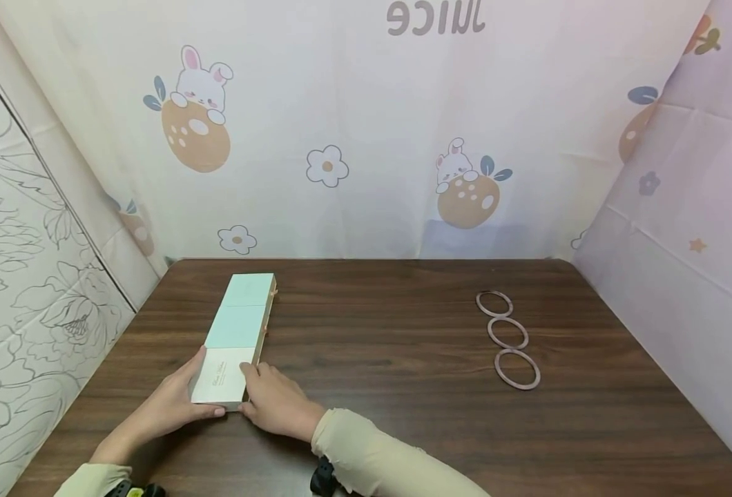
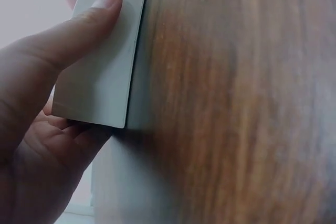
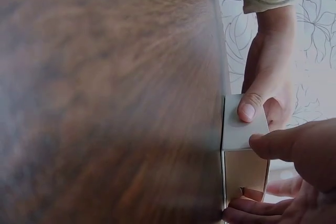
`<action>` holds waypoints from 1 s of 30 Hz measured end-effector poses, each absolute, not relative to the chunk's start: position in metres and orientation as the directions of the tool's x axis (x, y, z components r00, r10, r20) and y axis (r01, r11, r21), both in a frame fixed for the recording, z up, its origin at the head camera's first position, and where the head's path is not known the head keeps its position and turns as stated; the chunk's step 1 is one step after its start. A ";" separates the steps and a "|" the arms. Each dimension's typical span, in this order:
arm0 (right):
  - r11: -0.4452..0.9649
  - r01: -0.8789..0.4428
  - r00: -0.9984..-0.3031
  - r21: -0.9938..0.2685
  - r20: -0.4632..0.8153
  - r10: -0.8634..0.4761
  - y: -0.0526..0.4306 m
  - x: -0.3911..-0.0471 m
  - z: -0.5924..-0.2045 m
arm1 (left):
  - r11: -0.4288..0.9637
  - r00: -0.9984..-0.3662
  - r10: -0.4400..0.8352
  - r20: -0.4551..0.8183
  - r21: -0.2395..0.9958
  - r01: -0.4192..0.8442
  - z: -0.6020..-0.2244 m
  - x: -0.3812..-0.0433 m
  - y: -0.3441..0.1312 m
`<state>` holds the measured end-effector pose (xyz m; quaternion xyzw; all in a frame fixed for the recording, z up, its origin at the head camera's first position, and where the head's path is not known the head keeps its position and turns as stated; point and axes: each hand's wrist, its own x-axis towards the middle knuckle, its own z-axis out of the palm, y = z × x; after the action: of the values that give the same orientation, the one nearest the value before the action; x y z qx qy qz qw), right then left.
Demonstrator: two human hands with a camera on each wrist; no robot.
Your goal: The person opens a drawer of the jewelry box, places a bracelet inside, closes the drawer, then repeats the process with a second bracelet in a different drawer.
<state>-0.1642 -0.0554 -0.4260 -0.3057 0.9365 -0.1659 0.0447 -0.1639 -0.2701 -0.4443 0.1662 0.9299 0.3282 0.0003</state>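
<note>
A white box with gold lettering lies flat at the near end of a row, in line with two mint boxes, one in the middle and one at the far end. My left hand grips the white box's near left corner, its thumb along the near end face and its other fingers on the far side. From the right, my right hand holds the near right corner. Its thumb presses by the end face's edge, and its fingers touch the tan side.
Three pale rings, the far one, a middle one and a near one, lie in a line on the right of the brown wooden table. A patterned curtain hangs behind the table's far edge.
</note>
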 end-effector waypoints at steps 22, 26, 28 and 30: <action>0.764 -0.587 -0.805 -0.270 0.088 -0.587 -0.053 -0.157 -0.421 | 0.743 -0.946 0.304 0.111 0.593 0.309 -0.443 -0.154 -0.258; 0.755 -0.602 -0.795 -0.259 0.098 -0.599 -0.049 -0.153 -0.420 | 0.729 -0.943 0.306 0.128 0.605 0.319 -0.443 -0.150 -0.256; 0.750 -0.606 -0.791 -0.263 0.099 -0.604 -0.047 -0.151 -0.418 | 0.724 -0.941 0.306 0.142 0.608 0.327 -0.442 -0.148 -0.254; 0.742 -0.614 -0.785 -0.269 0.104 -0.611 -0.043 -0.149 -0.416 | 0.723 -0.939 0.305 0.161 0.602 0.338 -0.441 -0.145 -0.250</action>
<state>-0.1490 -0.0434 -0.4160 -0.3282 0.9333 -0.1455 -0.0043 -0.1450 -0.2502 -0.4406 0.1733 0.9279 0.3292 -0.0255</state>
